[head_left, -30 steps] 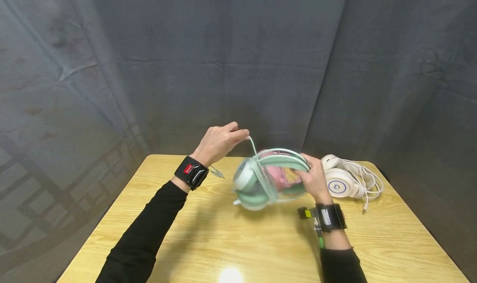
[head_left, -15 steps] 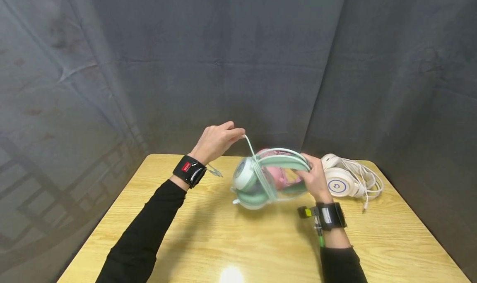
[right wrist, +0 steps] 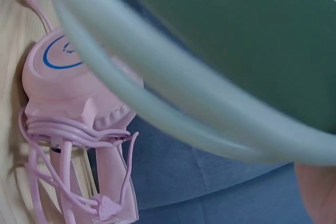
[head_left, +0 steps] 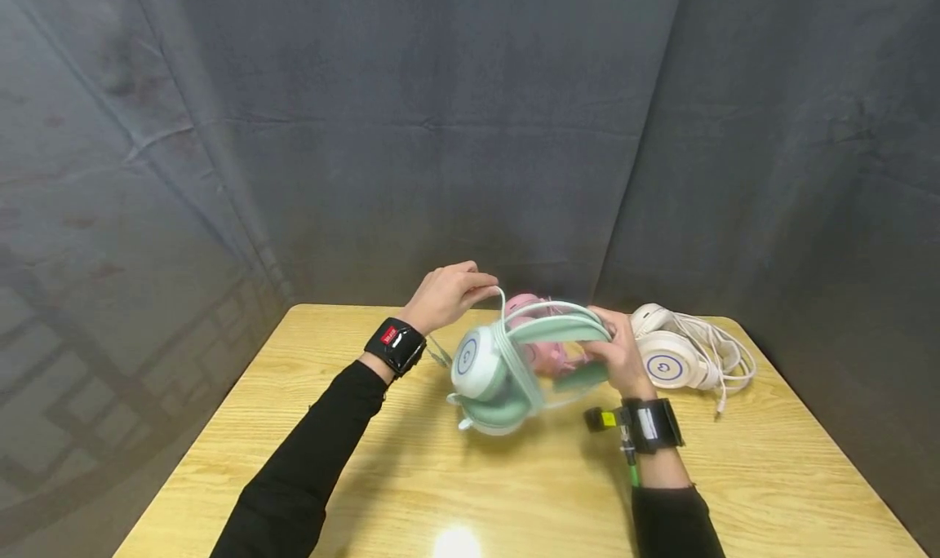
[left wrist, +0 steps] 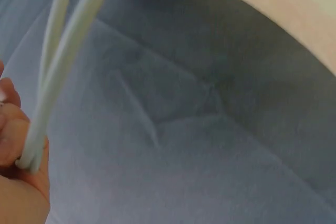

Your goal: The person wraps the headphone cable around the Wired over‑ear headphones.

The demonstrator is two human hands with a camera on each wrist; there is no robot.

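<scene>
Above the table, a mint green headset (head_left: pixel 479 364) is held off to the right of my left hand, its cable wound around the ear cups. My right hand (head_left: pixel 619 352) grips the far end of its headband. With thumb and fingertips, my left hand (head_left: pixel 446 298) pinches the thin cable (head_left: pixel 503 303), which bends down to the wound loops. A cable end (head_left: pixel 439 352) with a connector dangles below the left wrist. In the left wrist view, two strands of the cable (left wrist: pixel 68 51) pass through the curled fingers. The headband (right wrist: pixel 173 82) fills much of the right wrist view.
Behind the green headset lies a pink headset (right wrist: pixel 63 82) with its own cable wrapped around it, partly covered in the head view. A white headset (head_left: pixel 671 360) with a bundled cable lies at the right on the wooden table (head_left: pixel 411 476). Grey cloth (head_left: pixel 411 134) hangs behind.
My left hand has shifted right and down with the cable, which now bends more. The green headset's ear cups have tipped slightly left and down. My right hand has barely moved.
</scene>
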